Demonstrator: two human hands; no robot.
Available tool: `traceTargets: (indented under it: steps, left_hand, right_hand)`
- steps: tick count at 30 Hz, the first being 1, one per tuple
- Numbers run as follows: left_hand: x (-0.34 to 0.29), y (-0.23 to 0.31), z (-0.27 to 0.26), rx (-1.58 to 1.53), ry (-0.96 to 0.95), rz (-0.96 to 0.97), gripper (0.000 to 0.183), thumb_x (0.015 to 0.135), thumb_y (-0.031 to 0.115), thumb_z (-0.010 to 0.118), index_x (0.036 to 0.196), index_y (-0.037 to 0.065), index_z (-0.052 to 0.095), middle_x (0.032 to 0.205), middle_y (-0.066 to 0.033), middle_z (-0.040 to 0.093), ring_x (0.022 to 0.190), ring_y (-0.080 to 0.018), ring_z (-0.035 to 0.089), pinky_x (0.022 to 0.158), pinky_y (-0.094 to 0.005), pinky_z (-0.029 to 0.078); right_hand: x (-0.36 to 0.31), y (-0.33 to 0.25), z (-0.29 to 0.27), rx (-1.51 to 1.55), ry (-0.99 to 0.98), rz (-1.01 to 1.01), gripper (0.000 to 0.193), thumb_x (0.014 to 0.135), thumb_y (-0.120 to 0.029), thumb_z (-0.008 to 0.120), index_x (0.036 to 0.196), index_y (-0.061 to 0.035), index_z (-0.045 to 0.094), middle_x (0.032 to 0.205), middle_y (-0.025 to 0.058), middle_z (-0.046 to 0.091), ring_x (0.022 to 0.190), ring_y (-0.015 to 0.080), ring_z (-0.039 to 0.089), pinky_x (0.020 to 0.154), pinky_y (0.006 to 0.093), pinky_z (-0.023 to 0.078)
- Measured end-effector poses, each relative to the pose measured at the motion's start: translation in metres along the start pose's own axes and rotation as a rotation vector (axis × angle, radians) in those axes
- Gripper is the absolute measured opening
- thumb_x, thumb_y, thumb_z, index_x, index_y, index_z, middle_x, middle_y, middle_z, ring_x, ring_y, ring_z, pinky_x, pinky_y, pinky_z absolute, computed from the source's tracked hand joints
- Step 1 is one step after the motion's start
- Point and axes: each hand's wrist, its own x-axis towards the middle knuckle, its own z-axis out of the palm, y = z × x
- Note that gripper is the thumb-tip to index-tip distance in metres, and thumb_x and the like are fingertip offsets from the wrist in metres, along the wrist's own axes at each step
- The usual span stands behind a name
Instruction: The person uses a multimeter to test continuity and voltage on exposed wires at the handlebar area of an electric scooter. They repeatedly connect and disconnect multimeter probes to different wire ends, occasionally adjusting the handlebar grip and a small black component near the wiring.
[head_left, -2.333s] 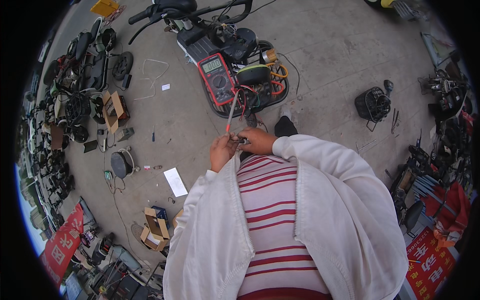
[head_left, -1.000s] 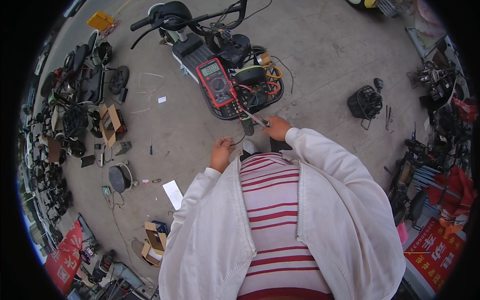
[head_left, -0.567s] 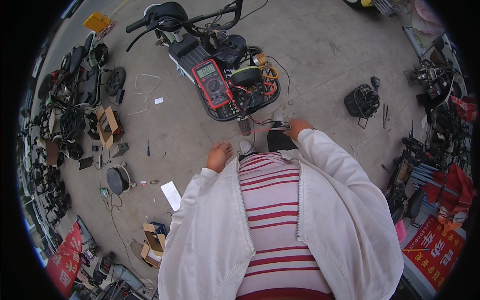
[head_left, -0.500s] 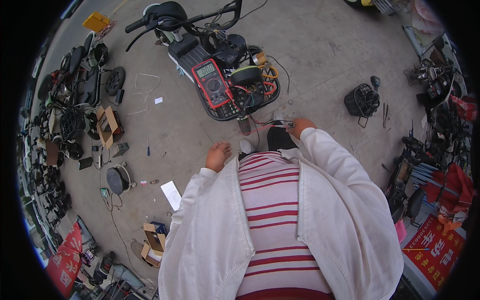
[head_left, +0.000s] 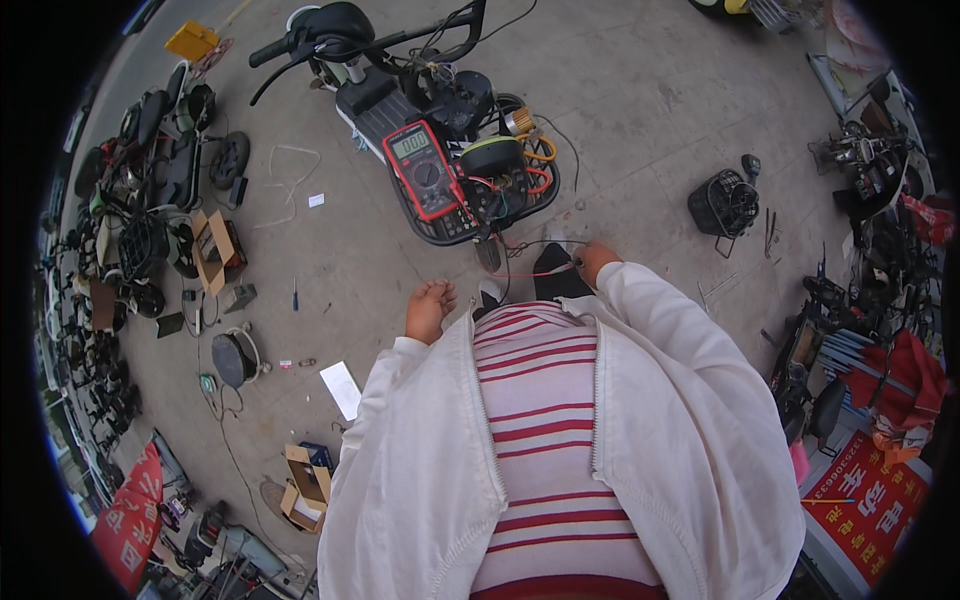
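My right hand point(head_left: 597, 262) is closed at the ends of a red and a black test lead point(head_left: 540, 272), beside my dark trouser leg. The leads run to a red multimeter point(head_left: 422, 170) with a lit display, lying on the rear rack point(head_left: 440, 237) of an electric scooter point(head_left: 385, 100). Close to the meter are a round black hub with a yellow-green rim point(head_left: 492, 154) and exposed wiring. My left hand point(head_left: 431, 308) hangs free over the ground, fingers loosely curled and somewhat apart, with nothing visible in it.
To the left lie an open cardboard box point(head_left: 212, 252), a screwdriver point(head_left: 295, 294), a round black part point(head_left: 234, 360) and a white sheet point(head_left: 341, 390). A black basket point(head_left: 724, 203) stands at right. Parked scooters point(head_left: 150, 200) line the left side; red banners point(head_left: 868, 500) are at the lower corners.
My right hand has turned a little, and the leads hang differently below the rack. My left hand has shifted slightly left, its fingers more curled. The multimeter stays in place.
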Motion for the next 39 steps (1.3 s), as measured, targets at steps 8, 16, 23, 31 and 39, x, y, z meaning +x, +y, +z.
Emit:
traceTargets:
  steps: [8, 16, 23, 31, 39]
  left_hand:
    - [-0.002, 0.022, 0.009, 0.031, 0.004, 0.048, 0.017, 0.09, 0.02, 0.055, 0.099, 0.006, 0.055, 0.095, -0.0057, 0.06, 0.085, -0.0174, 0.058, 0.075, -0.0318, 0.049]
    - [-0.005, 0.045, 0.023, -0.005, 0.091, 0.158, 0.017, 0.091, 0.022, 0.054, 0.099, 0.006, 0.055, 0.095, -0.0053, 0.061, 0.085, -0.0164, 0.059, 0.075, -0.0306, 0.048]
    - [0.005, 0.093, 0.064, -0.074, 0.203, 0.325, 0.014, 0.093, 0.02, 0.052, 0.098, 0.006, 0.054, 0.092, -0.0042, 0.062, 0.081, -0.0137, 0.059, 0.073, -0.0272, 0.048]
    - [0.02, 0.162, 0.135, -0.062, 0.305, 0.48, 0.014, 0.093, 0.016, 0.051, 0.1, 0.005, 0.054, 0.092, -0.0049, 0.062, 0.08, -0.0127, 0.059, 0.072, -0.0256, 0.048]
    - [0.013, 0.175, 0.185, -0.01, 0.407, 0.526, 0.017, 0.093, 0.015, 0.052, 0.105, 0.002, 0.054, 0.095, -0.0068, 0.062, 0.082, -0.0141, 0.06, 0.077, -0.0267, 0.048]
  right_hand:
    - [0.003, -0.04, -0.006, 0.081, -0.069, -0.218, 0.038, 0.076, -0.022, 0.067, 0.111, -0.0069, 0.06, 0.112, 0.019, 0.055, 0.099, 0.0365, 0.057, 0.087, 0.0417, 0.046]
    - [0.04, -0.019, -0.089, 0.258, 0.181, -0.17, 0.029, 0.082, -0.022, 0.062, 0.103, -0.0031, 0.064, 0.098, 0.0173, 0.064, 0.093, 0.0323, 0.06, 0.083, 0.0391, 0.047]
    - [0.11, -0.025, -0.18, 0.381, 0.264, -0.253, 0.028, 0.084, -0.022, 0.06, 0.104, -0.0024, 0.063, 0.097, 0.0155, 0.066, 0.087, 0.0272, 0.064, 0.079, 0.0348, 0.049]
    - [0.18, -0.067, -0.247, 0.565, 0.227, -0.462, 0.026, 0.081, -0.016, 0.061, 0.103, -0.0033, 0.063, 0.09, 0.0148, 0.066, 0.084, 0.0282, 0.063, 0.077, 0.0368, 0.049]
    - [0.237, -0.082, -0.256, 0.566, 0.121, -0.589, 0.026, 0.08, -0.014, 0.063, 0.104, -0.0037, 0.062, 0.09, 0.0153, 0.065, 0.083, 0.029, 0.062, 0.075, 0.0376, 0.049]
